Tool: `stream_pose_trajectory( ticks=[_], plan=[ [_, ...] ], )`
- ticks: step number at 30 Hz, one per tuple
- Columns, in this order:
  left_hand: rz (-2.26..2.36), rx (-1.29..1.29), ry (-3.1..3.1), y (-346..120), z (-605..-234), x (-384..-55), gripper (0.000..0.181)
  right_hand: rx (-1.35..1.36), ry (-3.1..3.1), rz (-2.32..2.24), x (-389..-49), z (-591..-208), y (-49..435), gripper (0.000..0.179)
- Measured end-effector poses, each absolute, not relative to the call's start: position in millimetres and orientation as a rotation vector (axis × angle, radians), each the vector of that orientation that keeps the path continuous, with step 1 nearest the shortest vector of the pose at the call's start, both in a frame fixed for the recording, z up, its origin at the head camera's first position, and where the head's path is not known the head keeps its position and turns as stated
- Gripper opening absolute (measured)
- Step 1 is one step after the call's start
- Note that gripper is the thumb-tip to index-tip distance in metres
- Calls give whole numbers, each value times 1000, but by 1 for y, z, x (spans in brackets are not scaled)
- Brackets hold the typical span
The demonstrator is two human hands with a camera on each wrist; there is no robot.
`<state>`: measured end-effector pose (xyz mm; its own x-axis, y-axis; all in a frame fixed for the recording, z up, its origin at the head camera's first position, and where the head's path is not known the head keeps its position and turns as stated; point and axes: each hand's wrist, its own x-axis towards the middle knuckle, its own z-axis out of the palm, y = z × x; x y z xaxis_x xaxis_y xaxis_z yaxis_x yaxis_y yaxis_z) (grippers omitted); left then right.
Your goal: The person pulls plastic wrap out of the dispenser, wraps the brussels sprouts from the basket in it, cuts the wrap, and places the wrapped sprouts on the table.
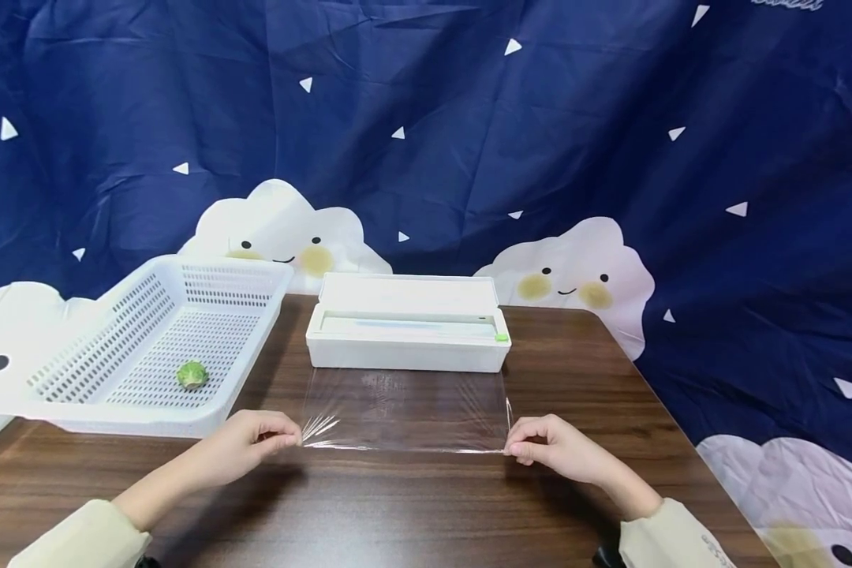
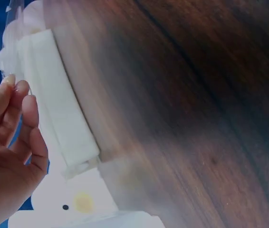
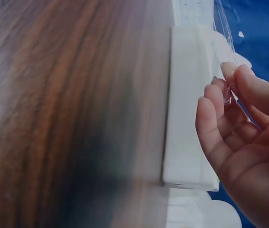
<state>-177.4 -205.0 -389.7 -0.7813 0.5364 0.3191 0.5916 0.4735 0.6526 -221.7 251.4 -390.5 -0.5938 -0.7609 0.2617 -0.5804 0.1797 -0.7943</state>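
A sheet of clear plastic wrap (image 1: pixel 405 410) stretches toward me from a white dispenser box (image 1: pixel 408 353) whose lid stands raised. My left hand (image 1: pixel 244 446) pinches the sheet's near left corner, where the film gathers into shiny creases. At the near right corner my right hand (image 1: pixel 557 447) pinches the film between thumb and finger. In the left wrist view, thumb and forefinger of the left hand (image 2: pixel 13 137) meet on the film. The right wrist view shows a crumpled bit of film at the fingertips of the right hand (image 3: pixel 244 128).
On the left stands a white perforated basket (image 1: pixel 244 386) with a small green Brussels sprout (image 1: pixel 192 375) in it. A green slider (image 1: pixel 501 338) sits on the box's right end. Behind the brown wooden table (image 1: pixel 397 513) hangs a dark blue cloth (image 1: pixel 426 118) with clouds.
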Motion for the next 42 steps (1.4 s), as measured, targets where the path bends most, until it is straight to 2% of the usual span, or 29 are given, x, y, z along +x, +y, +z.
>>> stream_pose_trajectory(
  ticks=[13, 27, 35, 42],
  plan=[
    [-696, -1188, -2637, -197, -408, -187, 11, -1146, 2339, -1246, -233, -414, 251, 12],
    [-540, -1209, -2578, -190, -419, -194, 15, -1004, 2456, -1064, -238, -416, 242, 13],
    [-515, -1203, -2673, -185, -414, -195, 10, -911, 2377, -1078, -237, -412, 238, 18],
    [-489, -1174, -2726, -181, -410, -196, 13, -904, 2345, -1064, -236, -413, 236, 19]
  ],
)
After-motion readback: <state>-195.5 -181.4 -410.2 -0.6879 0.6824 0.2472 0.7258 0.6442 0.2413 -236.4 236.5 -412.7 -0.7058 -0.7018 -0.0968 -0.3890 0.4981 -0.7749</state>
